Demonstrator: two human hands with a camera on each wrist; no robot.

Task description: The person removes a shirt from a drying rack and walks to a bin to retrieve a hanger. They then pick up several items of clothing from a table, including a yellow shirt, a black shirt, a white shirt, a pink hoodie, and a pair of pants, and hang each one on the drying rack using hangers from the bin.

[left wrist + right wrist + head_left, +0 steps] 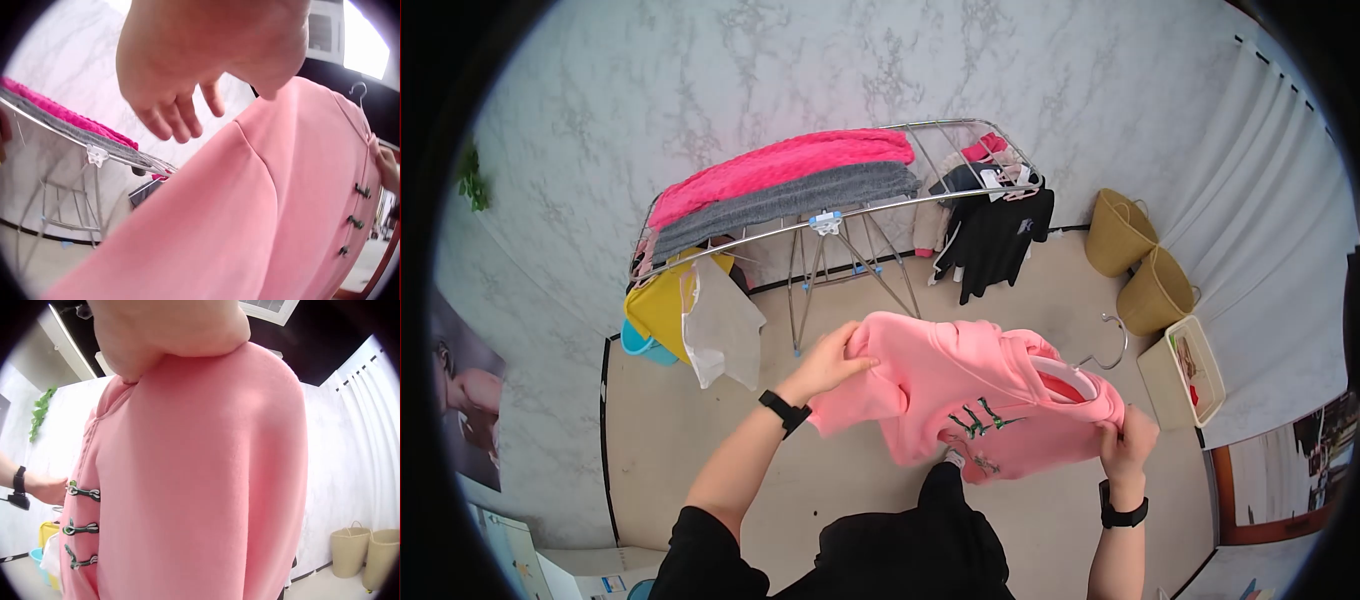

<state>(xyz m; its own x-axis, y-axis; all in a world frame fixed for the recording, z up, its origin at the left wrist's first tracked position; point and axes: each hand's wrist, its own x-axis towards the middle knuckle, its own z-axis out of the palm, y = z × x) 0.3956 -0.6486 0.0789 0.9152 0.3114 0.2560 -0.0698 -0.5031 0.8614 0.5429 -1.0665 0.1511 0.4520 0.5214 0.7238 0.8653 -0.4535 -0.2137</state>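
Observation:
A pink sweatshirt (1040,440) with dark green knotted fasteners (84,528) down its front is held up before the body. Inside its neck sits a pale hanger (1072,374), whose metal hook sticks out at the top. My right hand (1130,440) grips the shoulder on the right, fingers curled over the cloth. At the other shoulder is my left hand (830,362); in the left wrist view its thumb meets the cloth, while its fingers (178,119) extend loosely past the edge with their tips showing. One sleeve hangs down below the left hand.
Ahead stands a metal drying rack (825,225) with a bright pink towel (790,165), a grey towel (790,205), a black shirt (995,240) and yellow cloth (662,310). Two woven baskets (1120,235) and a cream bin (1185,375) line the right wall. A blue bucket (640,345) stands at left.

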